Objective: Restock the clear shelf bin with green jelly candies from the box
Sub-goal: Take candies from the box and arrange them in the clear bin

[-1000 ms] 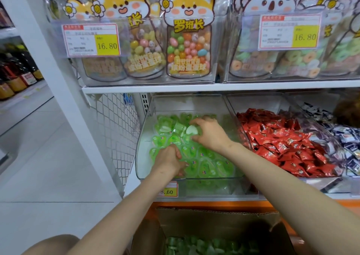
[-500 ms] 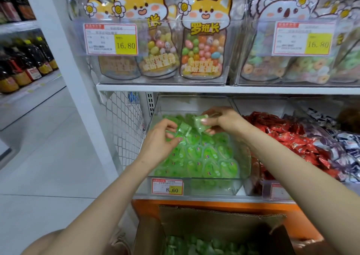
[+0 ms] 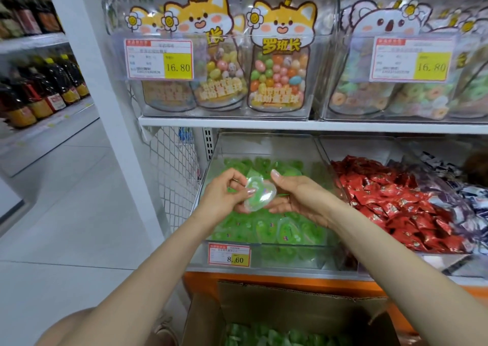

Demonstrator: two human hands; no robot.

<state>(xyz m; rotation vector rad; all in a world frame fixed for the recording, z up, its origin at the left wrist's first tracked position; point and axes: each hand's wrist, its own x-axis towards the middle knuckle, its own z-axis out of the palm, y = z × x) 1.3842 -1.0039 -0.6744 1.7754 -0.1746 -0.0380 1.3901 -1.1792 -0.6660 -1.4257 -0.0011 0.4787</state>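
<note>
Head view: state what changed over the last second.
Both hands rose out of the clear bin, where they rested on the candies. The left hand now pinches one green jelly candy above it, the right hand supporting beneath. Red candies and cardboard box stayed put.

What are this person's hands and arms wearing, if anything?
The left hand and right hand are ungloved; both forearms are bare, with no sleeve, watch or bracelet in view. The fingernails are long with a pale glossy finish.
</note>
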